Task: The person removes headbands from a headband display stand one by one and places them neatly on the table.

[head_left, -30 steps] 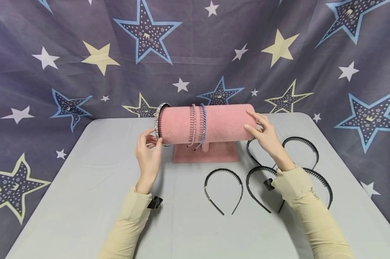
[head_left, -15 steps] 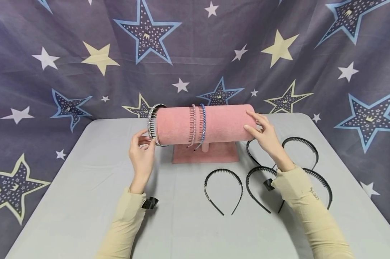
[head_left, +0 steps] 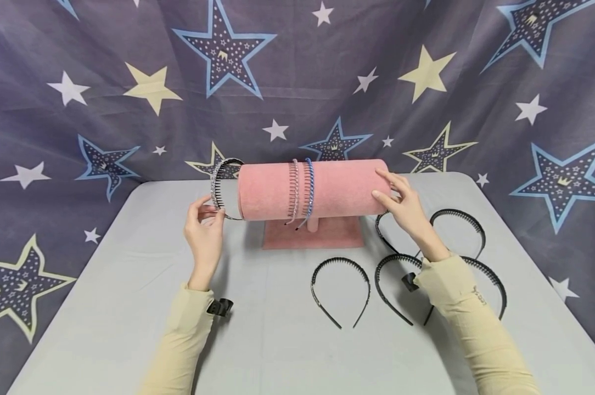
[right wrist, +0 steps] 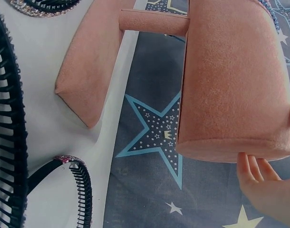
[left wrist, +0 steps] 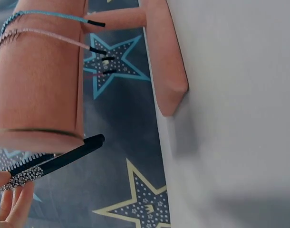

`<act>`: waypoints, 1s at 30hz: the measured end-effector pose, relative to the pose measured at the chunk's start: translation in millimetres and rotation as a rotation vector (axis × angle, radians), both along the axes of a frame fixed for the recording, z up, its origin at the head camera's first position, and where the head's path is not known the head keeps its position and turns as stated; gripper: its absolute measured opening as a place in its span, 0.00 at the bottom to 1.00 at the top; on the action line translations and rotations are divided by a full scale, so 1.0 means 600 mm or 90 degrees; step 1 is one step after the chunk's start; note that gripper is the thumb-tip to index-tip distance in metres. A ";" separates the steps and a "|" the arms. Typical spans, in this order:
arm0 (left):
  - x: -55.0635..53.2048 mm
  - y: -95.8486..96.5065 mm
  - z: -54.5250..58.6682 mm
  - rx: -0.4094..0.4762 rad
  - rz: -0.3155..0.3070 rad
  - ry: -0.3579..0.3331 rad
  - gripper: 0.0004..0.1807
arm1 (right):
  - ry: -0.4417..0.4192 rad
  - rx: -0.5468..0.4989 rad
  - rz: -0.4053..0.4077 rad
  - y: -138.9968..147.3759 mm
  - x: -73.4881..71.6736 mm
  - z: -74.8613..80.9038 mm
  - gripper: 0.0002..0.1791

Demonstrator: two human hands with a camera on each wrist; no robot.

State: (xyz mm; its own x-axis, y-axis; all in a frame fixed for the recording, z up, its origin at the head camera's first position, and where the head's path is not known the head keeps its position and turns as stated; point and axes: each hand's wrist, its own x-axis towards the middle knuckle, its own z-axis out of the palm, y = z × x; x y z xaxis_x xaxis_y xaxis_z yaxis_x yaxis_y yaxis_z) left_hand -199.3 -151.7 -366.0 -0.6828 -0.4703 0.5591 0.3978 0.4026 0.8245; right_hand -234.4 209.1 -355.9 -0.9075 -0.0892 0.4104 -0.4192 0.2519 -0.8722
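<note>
Past one edge of the roll [head_left: 347, 189], the left hand [head_left: 204, 236] pinches a headband [head_left: 214, 178].

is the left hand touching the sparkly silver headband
Touching: the left wrist view plainly shows the left hand pinching the silver headband from both sides.

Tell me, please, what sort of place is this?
Probably a staged tabletop set, perhaps for filming: a star-patterned curtain hangs behind a pale grey table bearing a pink display stand and headbands.

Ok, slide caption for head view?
Left hand pinches a glittery headband beside a pink roll; right hand holds its opposite end.
</note>
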 end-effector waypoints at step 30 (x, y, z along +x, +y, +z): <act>0.010 -0.125 -0.031 -0.021 0.076 -0.082 0.19 | -0.001 0.013 -0.012 -0.002 -0.001 0.000 0.26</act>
State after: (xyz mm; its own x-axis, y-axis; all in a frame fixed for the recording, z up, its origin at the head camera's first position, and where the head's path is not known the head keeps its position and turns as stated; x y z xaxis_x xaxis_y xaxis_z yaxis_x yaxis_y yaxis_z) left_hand -193.5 -226.7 -384.4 -0.6907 -0.5346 0.4869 0.2371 0.4687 0.8509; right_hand -234.8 207.8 -355.7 -0.9095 -0.0801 0.4078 -0.4133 0.2783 -0.8670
